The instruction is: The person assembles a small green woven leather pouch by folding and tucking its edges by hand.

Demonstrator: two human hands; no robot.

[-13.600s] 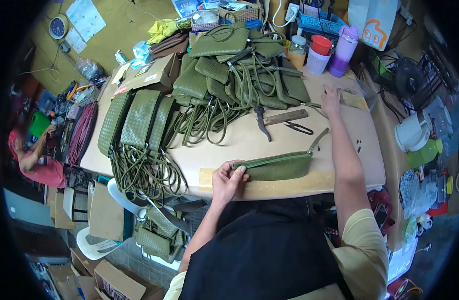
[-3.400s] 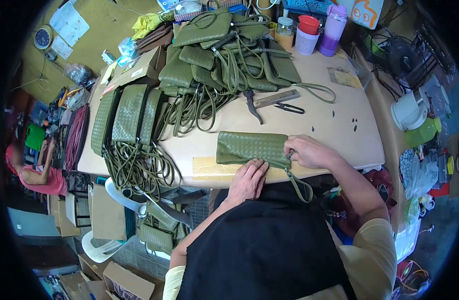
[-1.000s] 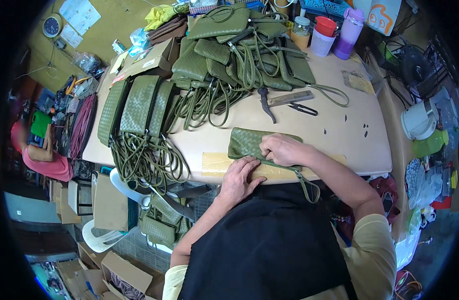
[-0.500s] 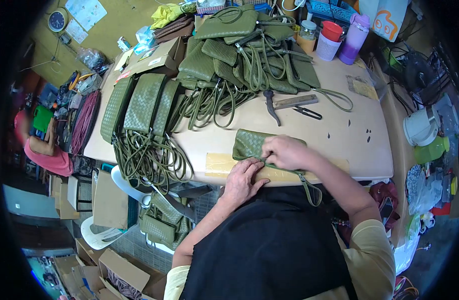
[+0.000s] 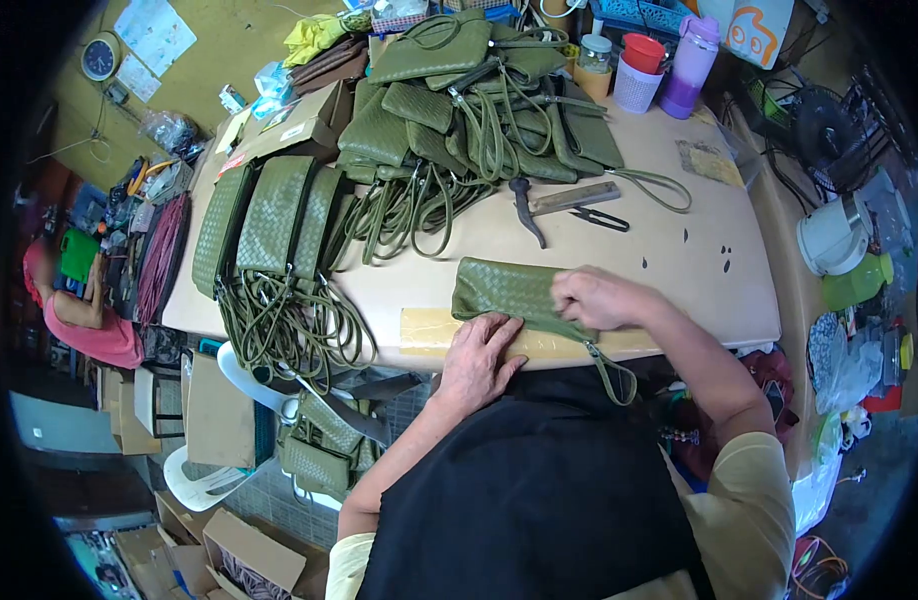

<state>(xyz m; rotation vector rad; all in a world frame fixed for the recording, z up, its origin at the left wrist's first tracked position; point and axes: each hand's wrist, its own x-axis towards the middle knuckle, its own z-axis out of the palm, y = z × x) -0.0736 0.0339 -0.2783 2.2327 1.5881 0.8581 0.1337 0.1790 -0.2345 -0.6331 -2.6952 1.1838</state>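
Olive woven pouch point(image 5: 504, 287) lies at the near edge of the desk point(image 5: 579, 245), its strap point(image 5: 616, 375) hanging off. The left hand point(image 5: 479, 355) presses it with flat, open fingers; the right hand point(image 5: 594, 298) closes its fingers on the strap end. It looks soft, light and floppy, best gripped along the seams

Wall: the wall point(image 5: 229, 40) in the upper left of the frame was ochre yellow, and a round clock point(image 5: 100, 58) and sheets of paper point(image 5: 155, 33) were fixed on it.
Table: a wide table point(image 5: 619, 262) with a pale beige top and rounded corners filled the middle of the frame.
Floor: a grey tiled floor point(image 5: 264, 495) showed in the lower left.
Chair: a white plastic chair point(image 5: 194, 478) stood in the lower left, beside the table.
Boxes: brown cardboard boxes point(image 5: 251, 558) lay on the floor at the bottom left.
Fan: a black fan point(image 5: 819, 130) stood in the upper right.
Light: it was soft and even, with weak shadows; its source could not be told.
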